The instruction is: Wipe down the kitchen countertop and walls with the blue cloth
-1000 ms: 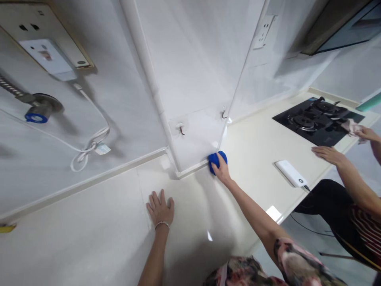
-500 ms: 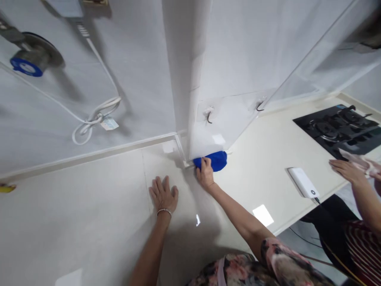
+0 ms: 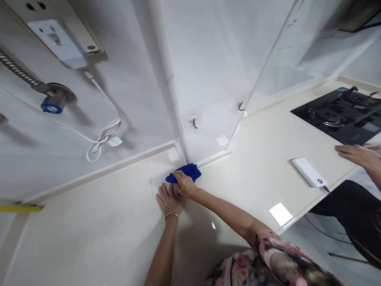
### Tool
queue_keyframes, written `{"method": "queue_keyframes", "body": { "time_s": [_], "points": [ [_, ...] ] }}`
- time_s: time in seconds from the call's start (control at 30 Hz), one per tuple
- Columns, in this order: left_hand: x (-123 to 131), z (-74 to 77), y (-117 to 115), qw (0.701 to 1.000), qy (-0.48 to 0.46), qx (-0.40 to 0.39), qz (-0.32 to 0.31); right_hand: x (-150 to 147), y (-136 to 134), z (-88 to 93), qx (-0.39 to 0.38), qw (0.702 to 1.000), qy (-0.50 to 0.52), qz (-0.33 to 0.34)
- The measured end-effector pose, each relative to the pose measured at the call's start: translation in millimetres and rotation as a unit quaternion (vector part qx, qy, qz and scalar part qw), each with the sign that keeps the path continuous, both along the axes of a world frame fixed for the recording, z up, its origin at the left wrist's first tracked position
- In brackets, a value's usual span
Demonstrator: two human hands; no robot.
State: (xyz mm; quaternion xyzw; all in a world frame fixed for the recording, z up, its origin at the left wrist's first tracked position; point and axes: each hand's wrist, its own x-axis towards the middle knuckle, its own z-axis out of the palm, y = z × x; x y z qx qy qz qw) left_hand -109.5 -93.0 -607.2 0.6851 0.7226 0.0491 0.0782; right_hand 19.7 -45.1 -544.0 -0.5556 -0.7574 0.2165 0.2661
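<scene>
A blue cloth (image 3: 190, 171) is bunched under my right hand (image 3: 185, 185), whose fingers grip it against the pale countertop (image 3: 98, 230). It lies by the corner where the raised edging meets the projecting wall. My left hand (image 3: 170, 200), with a bracelet at the wrist, rests flat on the counter just left of the right hand. Its fingers are spread, and the right hand partly overlaps it. Some of the cloth is hidden beneath the right hand's fingers.
A white power bank (image 3: 308, 172) with a cable lies on the right counter, near the black gas hob (image 3: 339, 115). Another person's hand (image 3: 357, 154) rests at that counter's edge. A looped white cord (image 3: 104, 137), a valve (image 3: 55, 103) and hooks (image 3: 194, 122) are on the walls.
My right hand has drawn the cloth leftward from the projecting wall's base to the inner corner, close against my left hand. The view has shifted, and the other person's hand has moved.
</scene>
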Motion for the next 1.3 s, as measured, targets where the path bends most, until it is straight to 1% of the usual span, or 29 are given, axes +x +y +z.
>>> {"method": "queue_keyframes", "body": {
  "time_s": [0.07, 0.13, 0.17, 0.23, 0.3, 0.33, 0.37, 0.43, 0.47, 0.5, 0.57, 0.63, 0.7, 0.77, 0.87, 0.9, 0.93, 1.0, 1.03, 1.07, 1.1, 1.17, 1.2, 1.27, 1.3],
  "points": [
    [-0.7, 0.2, 2.2, 1.000, 0.010, -0.008, 0.001, 9.2, -12.6, 23.0, 0.069, 0.995, 0.076, 0.013],
    [-1.3, -0.1, 2.9, 1.000, 0.017, -0.006, -0.001, 26.3, -25.1, 44.1, 0.123, 0.980, 0.157, -0.013],
    [-1.6, -0.3, 2.6, 1.000, 0.020, -0.007, -0.009, 38.3, -31.1, 52.1, 0.129, 0.973, 0.186, -0.040],
    [-2.4, -0.9, 1.6, 0.999, 0.021, -0.014, -0.023, 69.7, -43.0, 58.9, 0.101, 0.966, 0.217, -0.099],
    [-2.4, -1.2, 0.5, 0.999, 0.017, -0.010, -0.025, 110.9, -56.4, 51.9, 0.042, 0.964, 0.214, -0.154],
    [-1.9, -1.0, 0.2, 1.000, 0.013, 0.001, -0.017, 134.6, -64.2, 44.0, 0.012, 0.962, 0.202, -0.185],
    [-1.0, -0.7, 0.1, 1.000, 0.009, 0.017, -0.006, 159.8, -72.8, 34.3, -0.014, 0.956, 0.184, -0.230],
    [1.7, 0.7, 0.3, 0.999, -0.004, 0.049, 0.008, 211.8, -91.9, 14.4, -0.051, 0.933, 0.127, -0.334],
    [3.3, 1.6, 0.5, 0.998, -0.011, 0.058, 0.012, 236.6, -101.8, 6.1, -0.065, 0.919, 0.093, -0.376],
    [4.7, 2.7, 0.8, 0.998, -0.017, 0.063, 0.013, 259.2, -111.3, -0.2, -0.071, 0.909, 0.074, -0.404],
    [7.0, 4.7, 1.5, 0.997, -0.022, 0.067, 0.012, 293.7, -127.3, -6.6, -0.076, 0.892, 0.045, -0.444],
    [8.5, 6.5, 2.1, 0.997, -0.025, 0.065, 0.013, 309.3, -137.8, -7.5, -0.073, 0.883, 0.031, -0.462],
    [9.6, 8.2, 2.2, 0.998, -0.031, 0.060, 0.013, 305.9, -143.0, -6.0, -0.064, 0.886, 0.017, -0.458],
    [10.3, 9.4, 2.0, 0.998, -0.037, 0.057, 0.012, 289.7, -144.8, -3.1, -0.046, 0.906, -0.001, -0.421],
    [10.7, 9.9, 1.4, 0.997, -0.037, 0.061, 0.010, 262.2, -143.7, 3.5, -0.055, 0.953, 0.006, -0.298],
    [10.8, 9.6, 1.2, 0.998, -0.034, 0.061, 0.009, 255.4, -142.3, 5.3, -0.062, 0.961, 0.021, -0.269],
    [10.7, 9.2, 1.1, 0.998, -0.032, 0.060, 0.009, 249.7, -140.6, 6.0, -0.059, 0.963, 0.032, -0.260],
    [10.5, 8.0, 0.9, 0.998, -0.030, 0.061, 0.007, 237.9, -137.9, 1.7, -0.015, 0.955, 0.018, -0.296],
    [10.4, 7.3, 0.8, 0.998, -0.030, 0.063, 0.007, 230.0, -137.9, -4.1, 0.016, 0.948, -0.011, -0.318],
    [10.1, 6.5, 0.7, 0.997, -0.029, 0.067, 0.007, 219.9, -139.6, -12.4, 0.042, 0.944, -0.049, -0.323],
    [9.8, 5.7, 0.6, 0.997, -0.029, 0.070, 0.007, 208.1, -142.9, -22.7, 0.057, 0.945, -0.090, -0.310],
    [8.9, 3.8, 0.5, 0.997, -0.027, 0.075, 0.008, 183.6, -152.5, -46.3, 0.056, 0.956, -0.162, -0.237],
    [8.4, 2.9, 0.5, 0.997, -0.025, 0.076, 0.007, 174.0, -156.8, -57.4, 0.052, 0.957, -0.192, -0.212],
    [7.5, 1.1, 0.5, 0.997, -0.022, 0.076, 0.000, 166.8, -157.8, -73.9, 0.047, 0.953, -0.232, -0.191],
    [7.1, 0.4, 0.5, 0.997, -0.020, 0.077, -0.002, 170.3, -152.8, -78.5, 0.045, 0.949, -0.242, -0.195]
  ]
}}
